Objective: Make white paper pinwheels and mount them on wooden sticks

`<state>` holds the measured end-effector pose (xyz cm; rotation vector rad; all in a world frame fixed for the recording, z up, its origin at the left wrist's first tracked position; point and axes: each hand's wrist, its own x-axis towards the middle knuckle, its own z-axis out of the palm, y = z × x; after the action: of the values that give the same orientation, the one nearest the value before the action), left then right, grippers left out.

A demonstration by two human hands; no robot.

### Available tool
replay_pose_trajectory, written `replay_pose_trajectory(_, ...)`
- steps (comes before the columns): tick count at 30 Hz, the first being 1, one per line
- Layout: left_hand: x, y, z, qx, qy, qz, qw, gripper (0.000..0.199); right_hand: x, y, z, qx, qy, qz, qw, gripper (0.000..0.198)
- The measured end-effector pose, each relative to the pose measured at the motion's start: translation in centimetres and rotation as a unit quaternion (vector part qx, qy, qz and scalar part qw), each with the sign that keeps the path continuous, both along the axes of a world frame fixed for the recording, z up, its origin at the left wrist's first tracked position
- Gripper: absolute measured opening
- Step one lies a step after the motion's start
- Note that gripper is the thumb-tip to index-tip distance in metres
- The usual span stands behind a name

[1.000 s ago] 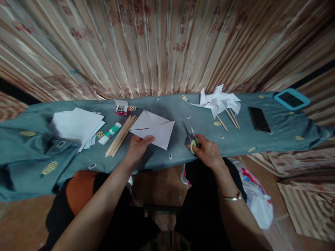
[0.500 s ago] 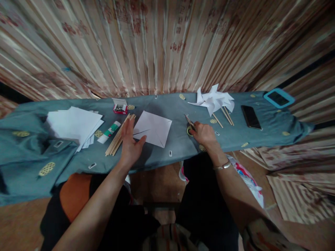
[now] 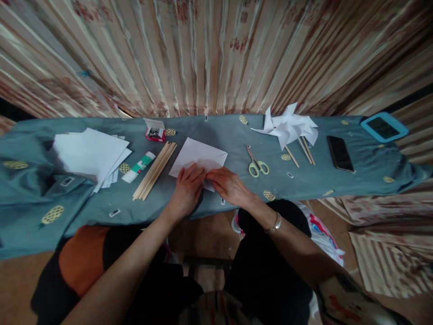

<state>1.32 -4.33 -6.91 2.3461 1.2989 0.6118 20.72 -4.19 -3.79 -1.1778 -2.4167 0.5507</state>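
Note:
A square white sheet of paper (image 3: 199, 151) with slits cut in from its corners lies on the cloth in front of me. My left hand (image 3: 186, 190) rests on its near side, fingers bent and closed on the paper. Close beside it, my right hand (image 3: 230, 186) pinches the near edge of the same sheet; the fingertips partly hide what they grip. Scissors (image 3: 257, 166) with pale green handles lie to the right of the sheet, touched by neither hand. Left of the sheet is a bundle of wooden sticks (image 3: 154, 171).
Further left are a glue stick (image 3: 138, 167), a small red box of metal pins (image 3: 155, 133) and stacked white paper (image 3: 89, 153). To the right lie paper pinwheels (image 3: 291, 126) on sticks, a black phone (image 3: 340, 153) and a blue-framed tablet (image 3: 384, 127). A curtain (image 3: 203, 54) hangs behind the table.
My right hand has let go of the scissors, left them on the cloth and moved left to the paper. My left hand has shifted right onto the sheet, its fingers closing there.

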Motion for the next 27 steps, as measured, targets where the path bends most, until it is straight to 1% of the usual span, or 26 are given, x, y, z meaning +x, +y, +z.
replay_pose_trajectory(4, -0.1, 0.0, -0.3, -0.006, -0.005, -0.005, 1.000, 0.042, 0.3, 0.1, -1.1, 0.013, 0.013, -0.003, 1.000, 0.028)
replay_pose_trajectory(9, 0.0, -0.1, -0.5, -0.001, 0.003, -0.005, 1.000, 0.041, 0.2, 0.2, -1.4, 0.031, 0.003, 0.003, 1.000, 0.031)
replay_pose_trajectory(13, -0.1, -0.1, -0.8, 0.018, 0.012, -0.011, 1.000, 0.041, 0.4, -0.3, -1.5, 0.040, -0.001, 0.014, 0.999, 0.029)
replay_pose_trajectory(19, 0.0, -0.2, -1.1, 0.056, 0.017, -0.011, 0.998, 0.038, 1.0, -1.9, -1.2, 0.068, -0.032, 0.015, 0.997, 0.028)
replay_pose_trajectory(27, -0.1, -0.3, -0.9, 0.037, 0.020, -0.018, 0.999, 0.039, 1.2, -3.2, -0.6, 0.074, -0.048, 0.020, 0.996, 0.032)
